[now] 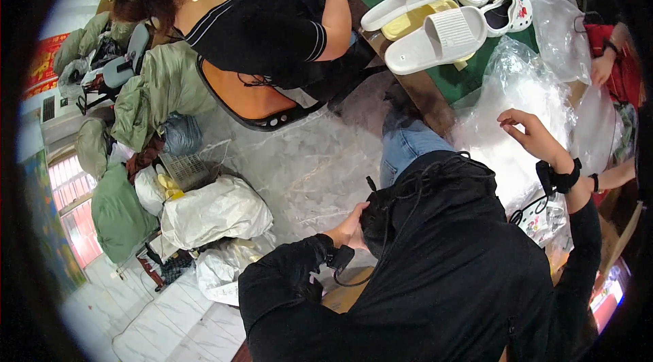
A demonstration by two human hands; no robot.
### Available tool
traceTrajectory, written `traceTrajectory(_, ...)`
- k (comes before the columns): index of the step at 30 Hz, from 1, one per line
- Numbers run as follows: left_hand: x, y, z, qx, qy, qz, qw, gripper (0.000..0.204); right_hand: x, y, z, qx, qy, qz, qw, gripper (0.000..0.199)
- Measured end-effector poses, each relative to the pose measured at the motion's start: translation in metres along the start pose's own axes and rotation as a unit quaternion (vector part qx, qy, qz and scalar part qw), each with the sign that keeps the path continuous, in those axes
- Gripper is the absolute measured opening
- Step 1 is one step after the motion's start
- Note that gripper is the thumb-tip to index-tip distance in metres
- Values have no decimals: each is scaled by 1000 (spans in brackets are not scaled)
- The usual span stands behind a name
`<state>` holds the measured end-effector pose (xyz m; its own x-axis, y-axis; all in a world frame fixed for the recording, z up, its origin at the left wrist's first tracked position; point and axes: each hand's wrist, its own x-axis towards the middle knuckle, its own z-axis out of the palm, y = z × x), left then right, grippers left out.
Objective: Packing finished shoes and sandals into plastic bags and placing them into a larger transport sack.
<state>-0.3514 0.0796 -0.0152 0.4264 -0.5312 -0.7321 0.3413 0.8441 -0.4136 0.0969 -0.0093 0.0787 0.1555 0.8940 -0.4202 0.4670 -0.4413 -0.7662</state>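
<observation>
My right hand (534, 136) is raised over a large clear plastic bag (520, 93), its thumb and forefinger apart and nothing seen between them. A black strap with a small device sits on that wrist. Down by my lap, my left hand (348, 227) rests against a dark rounded thing (374, 226) that I cannot make out; its fingers are partly hidden. Beyond the bag, white slide sandals (435, 39) lie over yellow slides (415, 20) on a green-topped table (469, 84). White clogs (509, 13) with coloured charms stand beside them.
A co-worker in a black top (262, 39) sits on an orange chair (248, 93) at the far left. Another person's hand (601, 68) shows at the right edge. White sacks (216, 211), green bundles (121, 211) and a grey basket (188, 170) are piled on the left floor.
</observation>
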Motion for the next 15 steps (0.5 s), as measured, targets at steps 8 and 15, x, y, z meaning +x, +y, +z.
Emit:
traceTrajectory(8,-52,86,-6,456,183,-40,870,58,-11,-10,-4,38,-5,27,999,14)
traceTrajectory(15,-56,87,-3,368,204,-26,907,61,-44,22,0,49,28,70,996,16)
